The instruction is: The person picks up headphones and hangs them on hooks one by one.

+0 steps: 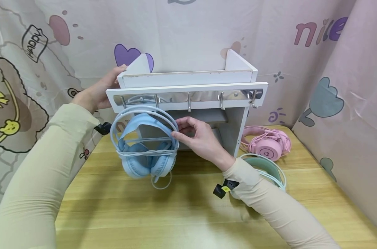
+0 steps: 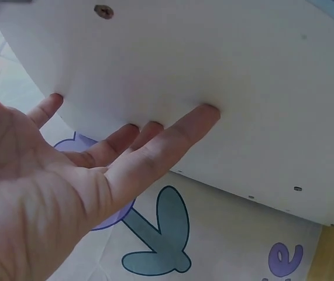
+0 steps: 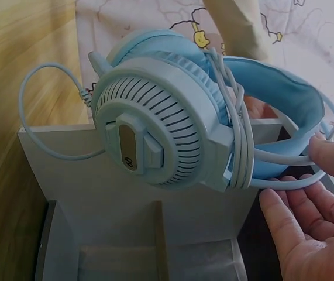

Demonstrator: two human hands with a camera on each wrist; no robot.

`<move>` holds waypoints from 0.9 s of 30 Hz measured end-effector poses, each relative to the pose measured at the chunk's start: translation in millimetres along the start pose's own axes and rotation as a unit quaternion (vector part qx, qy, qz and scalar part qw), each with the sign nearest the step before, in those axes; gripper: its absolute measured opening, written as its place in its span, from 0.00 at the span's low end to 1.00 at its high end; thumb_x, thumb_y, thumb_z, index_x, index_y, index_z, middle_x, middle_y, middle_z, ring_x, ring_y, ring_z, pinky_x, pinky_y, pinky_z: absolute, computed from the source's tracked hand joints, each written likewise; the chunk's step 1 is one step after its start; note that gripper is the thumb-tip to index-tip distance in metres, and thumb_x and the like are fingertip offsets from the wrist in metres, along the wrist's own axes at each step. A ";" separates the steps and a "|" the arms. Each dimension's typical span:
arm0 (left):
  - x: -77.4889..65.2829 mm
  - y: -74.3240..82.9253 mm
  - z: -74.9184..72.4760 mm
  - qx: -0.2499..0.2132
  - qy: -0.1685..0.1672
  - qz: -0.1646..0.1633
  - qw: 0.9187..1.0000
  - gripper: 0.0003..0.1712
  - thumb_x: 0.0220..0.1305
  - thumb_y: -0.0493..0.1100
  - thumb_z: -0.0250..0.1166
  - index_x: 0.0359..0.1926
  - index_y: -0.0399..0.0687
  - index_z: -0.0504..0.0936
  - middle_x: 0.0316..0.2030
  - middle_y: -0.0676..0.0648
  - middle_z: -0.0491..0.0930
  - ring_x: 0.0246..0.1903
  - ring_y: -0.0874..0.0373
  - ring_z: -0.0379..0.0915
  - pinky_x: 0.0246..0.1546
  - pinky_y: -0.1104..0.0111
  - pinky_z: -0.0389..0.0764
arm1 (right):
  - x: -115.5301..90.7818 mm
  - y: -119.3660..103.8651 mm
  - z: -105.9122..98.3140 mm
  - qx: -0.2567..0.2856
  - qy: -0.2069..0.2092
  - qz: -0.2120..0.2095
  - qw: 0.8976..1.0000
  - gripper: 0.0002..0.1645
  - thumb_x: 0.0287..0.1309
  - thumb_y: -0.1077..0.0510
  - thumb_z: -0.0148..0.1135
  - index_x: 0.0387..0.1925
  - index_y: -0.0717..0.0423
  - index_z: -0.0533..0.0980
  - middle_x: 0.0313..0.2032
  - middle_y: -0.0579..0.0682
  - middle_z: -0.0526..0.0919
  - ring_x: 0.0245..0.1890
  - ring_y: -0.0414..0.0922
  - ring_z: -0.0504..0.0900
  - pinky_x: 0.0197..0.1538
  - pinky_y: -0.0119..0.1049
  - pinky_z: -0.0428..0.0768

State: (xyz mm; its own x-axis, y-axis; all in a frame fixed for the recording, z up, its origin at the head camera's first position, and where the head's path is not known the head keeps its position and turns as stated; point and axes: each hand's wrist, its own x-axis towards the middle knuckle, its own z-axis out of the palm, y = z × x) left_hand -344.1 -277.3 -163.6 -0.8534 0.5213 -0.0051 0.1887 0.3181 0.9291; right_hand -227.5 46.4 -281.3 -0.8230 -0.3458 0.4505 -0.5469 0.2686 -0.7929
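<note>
Light blue headphones (image 1: pixel 164 165) hang below the left end of a metal hook rail (image 1: pixel 207 95) on a white shelf unit (image 1: pixel 188 79). Their cable is wound in a bundle across the ear cups, and a loose loop dangles underneath. My right hand (image 1: pixel 204 140) holds the right side of the headband, thumb in front and fingers behind; the right wrist view shows the thumb (image 3: pixel 330 153) on the thin outer band. At the unit's left side my left hand (image 1: pixel 98 90) rests with outstretched fingers, fingertips against the white side panel (image 2: pixel 254 76).
Pink headphones (image 1: pixel 269 148) with a bundled cable lie on the wooden table (image 1: pixel 138 214) right of the unit. Green headphones (image 1: pixel 266 166) lie nearer, partly hidden by my right forearm. Several more hooks (image 1: pixel 221 100) project along the rail. A patterned curtain (image 1: pixel 191 38) surrounds the table.
</note>
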 end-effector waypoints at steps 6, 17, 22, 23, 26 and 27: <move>-1.1 0.3 -0.4 -0.009 0.003 0.018 1.000 0.39 0.74 0.78 0.41 0.78 0.74 0.59 0.67 0.49 0.68 0.63 0.53 0.65 0.53 0.66 0.85 | -0.5 -0.5 -2.1 -0.006 -0.012 0.001 1.000 0.20 0.71 0.54 0.72 0.60 0.54 0.81 0.50 0.48 0.88 0.48 0.42 0.88 0.56 0.42 0.83; 0.1 2.1 1.2 -0.018 0.011 0.002 1.000 0.37 0.73 0.79 0.41 0.76 0.75 0.60 0.66 0.49 0.68 0.61 0.54 0.67 0.51 0.65 0.86 | -8.1 0.8 -13.8 -0.020 -0.057 0.007 0.998 0.20 0.73 0.54 0.69 0.62 0.54 0.79 0.52 0.50 0.88 0.50 0.43 0.87 0.59 0.43 0.86; 0.6 3.3 2.9 -0.034 0.015 -0.001 0.999 0.38 0.73 0.78 0.43 0.75 0.70 0.61 0.66 0.49 0.67 0.61 0.54 0.65 0.51 0.66 0.85 | -14.4 0.1 -21.7 -0.036 -0.068 0.015 0.997 0.20 0.74 0.54 0.69 0.62 0.56 0.80 0.53 0.50 0.88 0.51 0.44 0.87 0.60 0.45 0.86; 0.7 3.4 3.4 -0.038 0.015 -0.001 0.999 0.38 0.73 0.78 0.43 0.75 0.69 0.62 0.65 0.49 0.67 0.61 0.54 0.65 0.51 0.66 0.85 | -15.6 0.2 -23.0 -0.038 -0.069 0.019 0.997 0.21 0.73 0.54 0.69 0.62 0.56 0.80 0.53 0.50 0.87 0.51 0.44 0.87 0.60 0.46 0.86; 1.5 2.7 4.2 -0.054 0.016 0.003 0.998 0.38 0.73 0.77 0.45 0.72 0.65 0.65 0.64 0.48 0.68 0.60 0.55 0.67 0.51 0.66 0.85 | -19.7 1.3 -26.7 -0.038 -0.075 0.023 0.996 0.21 0.73 0.54 0.68 0.63 0.56 0.80 0.54 0.52 0.87 0.51 0.44 0.87 0.60 0.49 0.86; 1.6 2.5 4.5 -0.059 0.016 0.004 0.998 0.37 0.73 0.77 0.46 0.71 0.65 0.66 0.63 0.48 0.69 0.59 0.55 0.67 0.51 0.66 0.85 | -21.1 1.8 -27.9 -0.039 -0.076 0.024 0.996 0.21 0.73 0.54 0.68 0.63 0.55 0.80 0.54 0.52 0.87 0.51 0.44 0.87 0.60 0.48 0.86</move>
State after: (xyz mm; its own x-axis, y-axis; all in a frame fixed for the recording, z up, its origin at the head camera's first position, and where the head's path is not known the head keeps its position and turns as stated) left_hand -342.8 -272.2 -163.0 -0.8673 0.4977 0.0116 0.1383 0.2185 0.9660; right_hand -215.4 79.2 -280.7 -0.8189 -0.4612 0.3416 -0.5229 0.3545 -0.7752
